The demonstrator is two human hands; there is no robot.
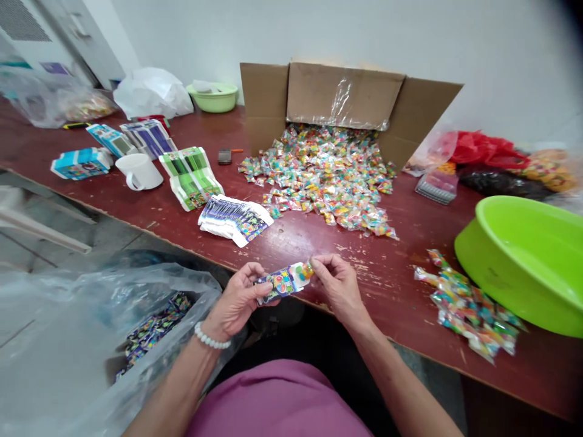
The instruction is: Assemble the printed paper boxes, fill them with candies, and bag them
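Note:
My left hand [241,297] is wrapped round a small dark printed box [280,284], held tilted over the table's front edge. The box's right end is open, with white flaps showing. Pinched between the fingers of my right hand [339,285] is a clear-wrapped candy packet [304,271], at that open end and partly inside it. A fanned stack of flat purple boxes [234,218] lies just beyond my left hand. Farther back, a heap of wrapped candy packets [328,170] spills from a cardboard box [341,97] on its side.
Green cartons [191,176], a white mug [139,172] and blue cartons [82,164] stand at the left. On the right are a large green basin [514,267] and a small candy pile [471,309]. A plastic bag [168,340] with filled boxes sits below the table's left edge.

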